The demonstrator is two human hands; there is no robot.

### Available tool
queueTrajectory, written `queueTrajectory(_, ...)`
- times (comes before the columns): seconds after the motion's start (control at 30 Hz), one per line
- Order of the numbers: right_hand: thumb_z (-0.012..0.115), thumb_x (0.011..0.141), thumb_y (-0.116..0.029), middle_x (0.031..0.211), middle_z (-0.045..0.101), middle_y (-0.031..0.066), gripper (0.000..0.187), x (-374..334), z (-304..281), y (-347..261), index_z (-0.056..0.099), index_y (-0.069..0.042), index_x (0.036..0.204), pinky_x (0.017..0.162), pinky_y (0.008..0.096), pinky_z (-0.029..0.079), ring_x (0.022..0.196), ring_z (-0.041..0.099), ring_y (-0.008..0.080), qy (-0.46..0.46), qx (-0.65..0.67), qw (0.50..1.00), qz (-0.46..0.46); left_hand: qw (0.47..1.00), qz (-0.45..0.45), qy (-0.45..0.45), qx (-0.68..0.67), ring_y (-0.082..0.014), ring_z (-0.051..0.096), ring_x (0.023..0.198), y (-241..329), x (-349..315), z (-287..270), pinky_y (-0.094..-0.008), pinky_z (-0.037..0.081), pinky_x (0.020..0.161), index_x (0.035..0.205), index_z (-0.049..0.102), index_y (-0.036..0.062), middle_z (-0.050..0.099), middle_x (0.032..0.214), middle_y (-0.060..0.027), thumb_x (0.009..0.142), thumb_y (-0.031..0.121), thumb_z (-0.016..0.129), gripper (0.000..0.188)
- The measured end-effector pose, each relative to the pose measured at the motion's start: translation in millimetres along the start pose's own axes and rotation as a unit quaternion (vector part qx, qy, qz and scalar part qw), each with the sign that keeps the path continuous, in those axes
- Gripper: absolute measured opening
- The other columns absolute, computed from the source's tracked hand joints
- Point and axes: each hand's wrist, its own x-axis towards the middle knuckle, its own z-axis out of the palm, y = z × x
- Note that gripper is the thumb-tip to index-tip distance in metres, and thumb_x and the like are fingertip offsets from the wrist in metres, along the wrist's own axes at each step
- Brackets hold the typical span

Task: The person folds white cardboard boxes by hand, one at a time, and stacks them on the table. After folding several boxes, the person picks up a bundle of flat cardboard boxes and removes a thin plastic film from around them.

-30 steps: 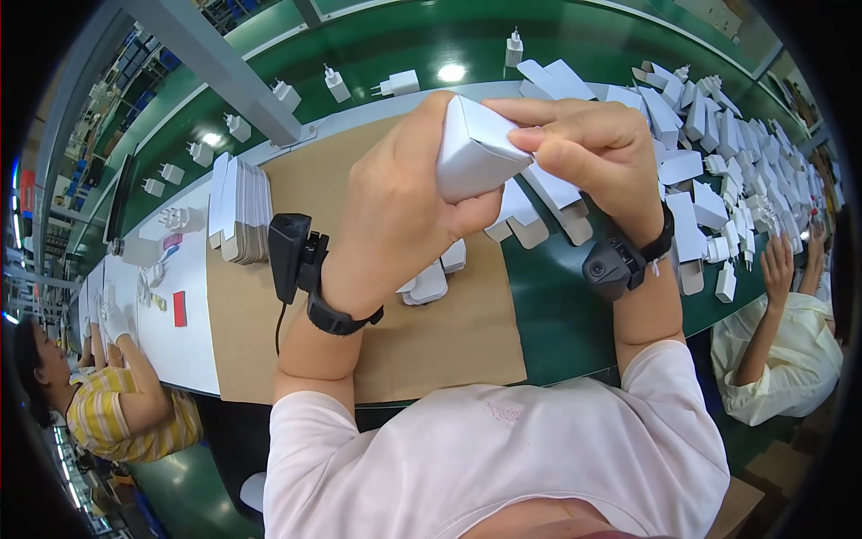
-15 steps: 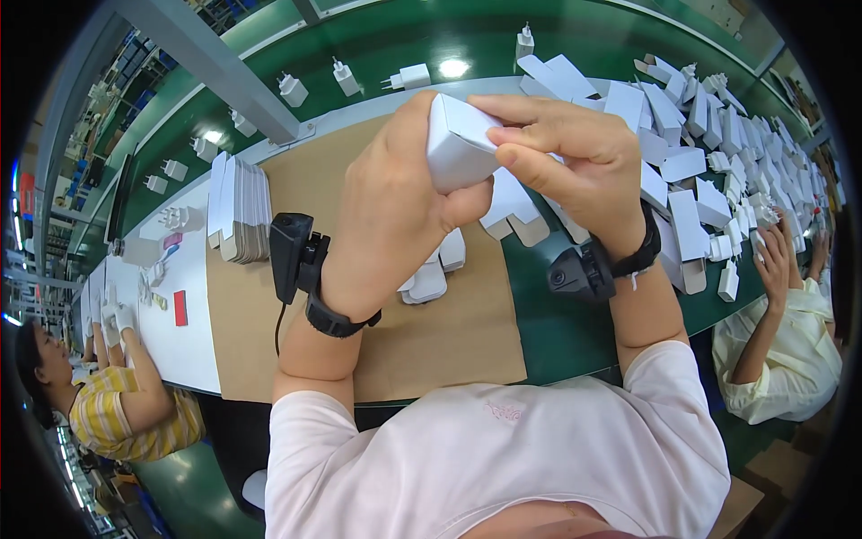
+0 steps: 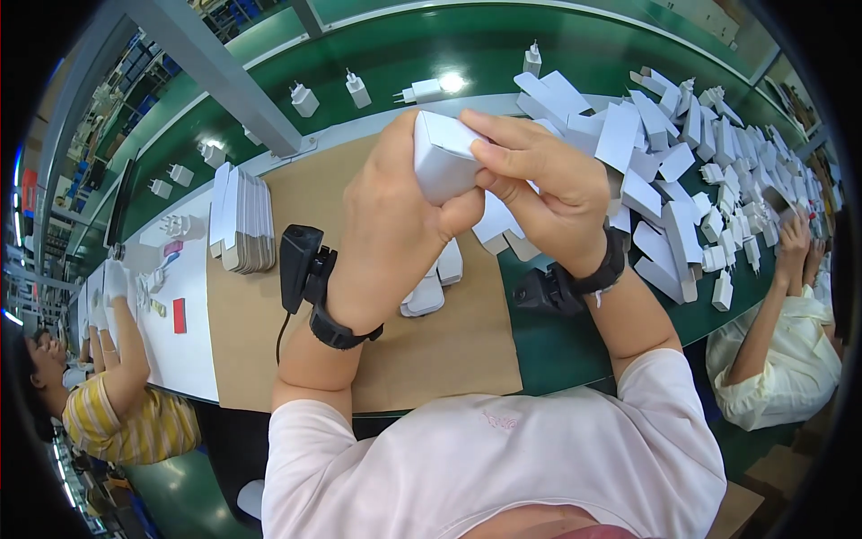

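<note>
A small white cardboard box (image 3: 442,171) is held up above the brown cardboard sheet (image 3: 440,355), one end facing upward. My left hand (image 3: 388,211) is closed round its left side, with the thumb across the lower front. The thumb and fingertips of my right hand (image 3: 549,184) press together at the box's upper right edge, by the end flap. What is inside the box does not show. Below my hands, several white folded pieces (image 3: 429,289) lie on the cardboard sheet, partly hidden by my left wrist.
A stack of flat white cartons (image 3: 242,220) stands at the left. White plug adapters (image 3: 357,90) stand on the green surface behind. Loose white boxes and adapters (image 3: 669,207) pile up at the right. Co-workers sit on both sides; a grey metal post (image 3: 211,72) rises at the back left.
Both my hands and the box have shifted slightly left and down. The adapters at the back sit a little farther right in view. The co-worker at the left has moved an arm.
</note>
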Motion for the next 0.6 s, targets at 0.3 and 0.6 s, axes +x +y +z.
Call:
queueTrajectory(0.3, 0.064, 0.076, 0.005, 0.112, 0.058, 0.0208, 0.024, -2, -5, 3, 0.062, -0.001, 0.099, 0.082, 0.0323, 0.048, 0.099, 0.059, 0.0270, 0.006, 0.163, 0.983, 0.079, 0.999, 0.039, 0.024, 0.005, -0.0346, 0.058, 0.079, 7, 0, 1, -0.0376, 0.048, 0.065, 0.111, 0.044, 0.0002, 0.058, 0.091, -0.0173, 0.065, 0.014, 0.068, 0.053)
queueTrajectory(0.6, 0.065, 0.075, 0.004, 0.114, 0.056, 0.0196, 0.023, -4, -4, 9, 0.062, -0.002, 0.098, 0.085, 0.0329, 0.046, 0.101, 0.056, 0.0263, -0.024, 0.134, 0.989, 0.062, 1.000, 0.018, 0.008, 0.003, -0.0352, 0.057, 0.078, 7, 0, 2, -0.0385, 0.048, 0.064, 0.110, 0.044, -0.0001, 0.057, 0.089, -0.0180, 0.065, 0.015, 0.069, 0.054)
